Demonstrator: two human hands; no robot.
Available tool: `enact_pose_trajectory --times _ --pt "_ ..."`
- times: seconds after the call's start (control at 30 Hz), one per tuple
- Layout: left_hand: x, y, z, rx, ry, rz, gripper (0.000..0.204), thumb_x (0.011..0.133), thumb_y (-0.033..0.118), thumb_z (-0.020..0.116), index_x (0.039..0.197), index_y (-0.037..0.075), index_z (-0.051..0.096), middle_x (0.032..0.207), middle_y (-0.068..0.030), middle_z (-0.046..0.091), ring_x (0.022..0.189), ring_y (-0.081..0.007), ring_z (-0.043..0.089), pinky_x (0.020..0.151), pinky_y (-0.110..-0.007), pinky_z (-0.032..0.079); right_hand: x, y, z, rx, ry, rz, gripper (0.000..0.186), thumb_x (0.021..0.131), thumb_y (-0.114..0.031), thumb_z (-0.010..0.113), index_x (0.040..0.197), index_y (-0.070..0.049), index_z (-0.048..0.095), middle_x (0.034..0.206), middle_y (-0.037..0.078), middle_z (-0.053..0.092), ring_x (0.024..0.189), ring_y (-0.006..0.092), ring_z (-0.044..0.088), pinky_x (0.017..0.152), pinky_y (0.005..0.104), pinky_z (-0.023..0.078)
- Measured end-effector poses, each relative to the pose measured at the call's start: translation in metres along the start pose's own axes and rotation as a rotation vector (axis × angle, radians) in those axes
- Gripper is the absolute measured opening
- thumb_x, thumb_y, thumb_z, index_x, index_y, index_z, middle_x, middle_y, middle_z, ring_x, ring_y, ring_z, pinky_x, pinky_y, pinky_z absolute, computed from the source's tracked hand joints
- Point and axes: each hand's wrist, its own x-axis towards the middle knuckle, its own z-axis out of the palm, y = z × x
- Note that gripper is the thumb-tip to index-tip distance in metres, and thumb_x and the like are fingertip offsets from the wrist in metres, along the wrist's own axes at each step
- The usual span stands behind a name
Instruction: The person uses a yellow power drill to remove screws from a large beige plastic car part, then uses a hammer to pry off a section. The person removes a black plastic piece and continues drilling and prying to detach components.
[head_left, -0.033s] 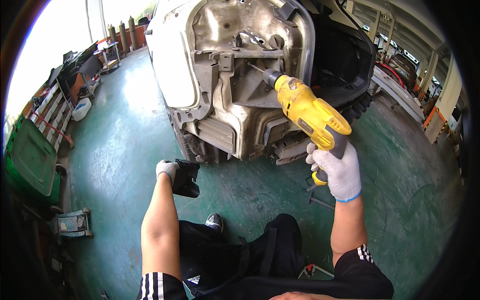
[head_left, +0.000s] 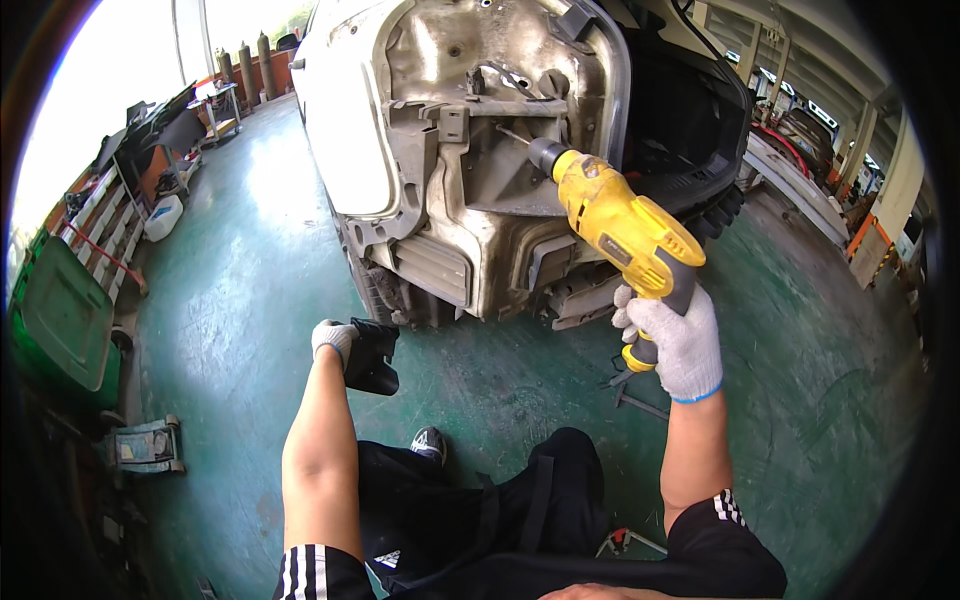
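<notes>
Gripping a yellow cordless drill (head_left: 625,228) in the gloved right hand (head_left: 672,340), bit against the stripped car rear's bare metal panel (head_left: 480,150), left hand (head_left: 335,337) clutching a black plastic part (head_left: 372,357)

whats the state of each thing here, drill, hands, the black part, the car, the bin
yellow drill: held up, bit pressed against the car's inner metal panel
right hand: gloved, closed around the drill's handle
left hand: gloved, holding the black part
black part: off the car, held low above the floor
car: rear bumper off, bare metal exposed
green bin: lid shut
</notes>
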Motion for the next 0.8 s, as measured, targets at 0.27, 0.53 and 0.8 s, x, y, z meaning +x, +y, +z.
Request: enact_pose_trajectory --times 0.27,0.53,0.8 --pt "-0.003 0.004 -0.001 -0.001 -0.009 -0.005 0.037 0.076 0.009 0.085 0.110 -0.003 0.079 0.102 -0.0169 0.081 0.093 -0.0257 0.076 0.087 -0.041 0.061 -0.002 0.001 0.005 -0.104 0.028 -0.041 0.038 0.095 -0.001 0.073 0.132 0.003 0.065 0.107 0.010 0.077 0.085 0.0142 0.073 0.074 0.0291 0.059" --pt "-0.002 0.006 0.002 -0.032 -0.031 -0.009 0.039 0.077 0.010 0.085 0.113 -0.004 0.078 0.105 -0.0176 0.081 0.094 -0.0258 0.077 0.087 -0.041 0.062 0.000 0.000 0.002 -0.011 0.007 -0.017 0.030 0.095 -0.005 0.073 0.124 0.002 0.070 0.105 0.009 0.076 0.086 0.0153 0.074 0.074 0.0291 0.060" --pt "-0.006 0.010 0.003 0.014 -0.026 -0.014 0.040 0.078 0.011 0.085 0.114 -0.003 0.078 0.105 -0.0178 0.081 0.095 -0.0256 0.077 0.087 -0.041 0.062 0.000 0.002 0.001 -0.018 -0.006 -0.022 0.033 0.095 -0.006 0.074 0.127 0.002 0.068 0.105 0.010 0.076 0.085 0.0153 0.074 0.075 0.0295 0.060"
